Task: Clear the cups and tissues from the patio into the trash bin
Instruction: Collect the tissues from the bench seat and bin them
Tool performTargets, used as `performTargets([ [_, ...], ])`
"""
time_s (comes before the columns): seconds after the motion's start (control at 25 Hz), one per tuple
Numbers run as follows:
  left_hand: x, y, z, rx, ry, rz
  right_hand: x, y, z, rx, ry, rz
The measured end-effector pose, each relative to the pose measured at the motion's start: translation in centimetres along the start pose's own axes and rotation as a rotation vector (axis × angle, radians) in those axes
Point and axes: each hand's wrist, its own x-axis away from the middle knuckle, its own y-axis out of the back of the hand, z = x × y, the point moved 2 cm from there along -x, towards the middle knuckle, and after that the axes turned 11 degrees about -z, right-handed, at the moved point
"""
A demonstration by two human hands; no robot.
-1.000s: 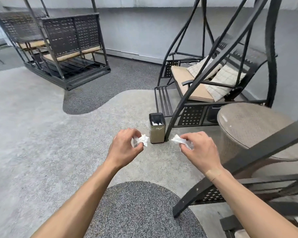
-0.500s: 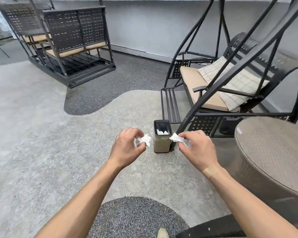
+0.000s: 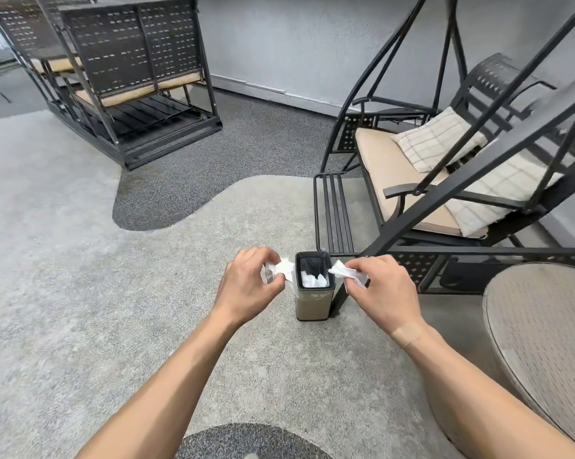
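Observation:
A small tan trash bin (image 3: 314,303) with a black liner stands on the patio floor, with white tissues lying inside it. My left hand (image 3: 249,286) grips a crumpled white tissue (image 3: 284,268) just left of the bin's rim. My right hand (image 3: 379,286) pinches another crumpled white tissue (image 3: 340,270) just right of the rim. Both hands hover above the floor on either side of the bin's opening.
A black metal swing seat (image 3: 408,167) with tan cushion and checked pillows stands right behind the bin. A round woven table (image 3: 544,326) is at the right edge. A second black swing bench (image 3: 130,94) stands at the far left. Grey carpet (image 3: 81,293) lies around.
I have moved closer to the bin, which now looks larger and sits between my hands. Both hands still hold their tissues and have come level with the bin's rim.

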Motion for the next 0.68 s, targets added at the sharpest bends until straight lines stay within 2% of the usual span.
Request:
performTargets([
  [0.68,-24.6,-10.8,13.6,0.09,-0.019,0.227,-21.2,-17.2,-2.7,0.117,-0.168,0.033],
])
